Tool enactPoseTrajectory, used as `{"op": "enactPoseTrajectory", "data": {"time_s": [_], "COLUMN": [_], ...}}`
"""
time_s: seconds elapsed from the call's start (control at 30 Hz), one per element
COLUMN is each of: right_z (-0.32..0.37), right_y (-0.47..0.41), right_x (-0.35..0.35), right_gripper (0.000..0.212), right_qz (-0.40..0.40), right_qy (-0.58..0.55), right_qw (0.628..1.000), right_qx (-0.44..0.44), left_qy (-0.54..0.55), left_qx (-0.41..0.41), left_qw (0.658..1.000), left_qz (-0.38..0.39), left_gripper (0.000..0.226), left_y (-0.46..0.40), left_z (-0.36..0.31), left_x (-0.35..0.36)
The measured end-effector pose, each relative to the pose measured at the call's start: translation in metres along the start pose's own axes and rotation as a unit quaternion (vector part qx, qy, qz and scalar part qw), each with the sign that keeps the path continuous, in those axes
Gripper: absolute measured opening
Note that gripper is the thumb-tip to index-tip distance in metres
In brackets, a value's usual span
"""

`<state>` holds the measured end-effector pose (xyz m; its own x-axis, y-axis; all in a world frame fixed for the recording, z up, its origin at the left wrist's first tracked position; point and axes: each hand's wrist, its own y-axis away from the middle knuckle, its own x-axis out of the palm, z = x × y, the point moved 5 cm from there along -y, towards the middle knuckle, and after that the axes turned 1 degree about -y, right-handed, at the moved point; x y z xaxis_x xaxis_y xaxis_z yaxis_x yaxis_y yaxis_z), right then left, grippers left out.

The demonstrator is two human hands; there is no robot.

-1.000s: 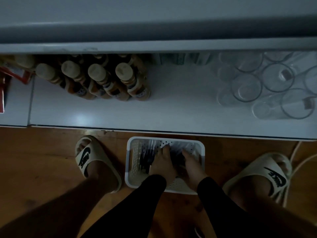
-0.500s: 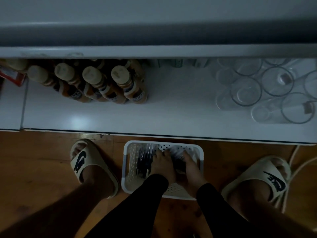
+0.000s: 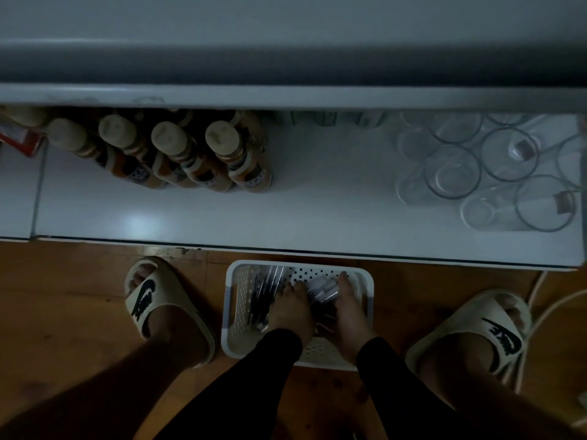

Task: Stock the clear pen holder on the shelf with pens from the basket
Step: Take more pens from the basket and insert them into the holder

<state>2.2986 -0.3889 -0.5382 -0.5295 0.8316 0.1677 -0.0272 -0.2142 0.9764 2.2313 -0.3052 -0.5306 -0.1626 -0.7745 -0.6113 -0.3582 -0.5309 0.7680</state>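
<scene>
Bottles (image 3: 190, 154), glasses (image 3: 495, 173), slippers (image 3: 165, 306) flanking basket (image 3: 241, 312)

Your white perforated basket (image 3: 236, 312) sits on the wooden floor, just below the shelf's front edge. Dark pens (image 3: 259, 300) lie lengthwise along its left side, with more bunched at its middle. Your clear holders (image 3: 452, 171), round and upright, cluster at the shelf's right end.
</scene>
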Motion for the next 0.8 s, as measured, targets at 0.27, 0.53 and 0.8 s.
{"op": "enactPoseTrajectory", "data": {"time_s": [0.27,0.53,0.8], "right_z": [0.016,0.048,0.090], "right_y": [0.043,0.128,0.249], "right_x": [0.000,0.019,0.060], "right_gripper": [0.056,0.043,0.035], "right_qz": [-0.054,-0.022,0.083], "right_qy": [0.034,0.150,0.222], "right_qw": [0.996,0.980,0.913], "right_qx": [-0.057,-0.132,-0.332], "left_qy": [0.084,0.330,0.478], "left_qx": [0.036,0.080,0.155], "left_qw": [0.995,0.931,0.856], "left_qz": [0.040,0.135,0.123], "left_gripper": [0.032,0.007,0.013], "left_y": [0.022,0.088,0.175], "left_z": [0.001,-0.015,-0.030], "left_x": [-0.027,-0.113,-0.191]}}
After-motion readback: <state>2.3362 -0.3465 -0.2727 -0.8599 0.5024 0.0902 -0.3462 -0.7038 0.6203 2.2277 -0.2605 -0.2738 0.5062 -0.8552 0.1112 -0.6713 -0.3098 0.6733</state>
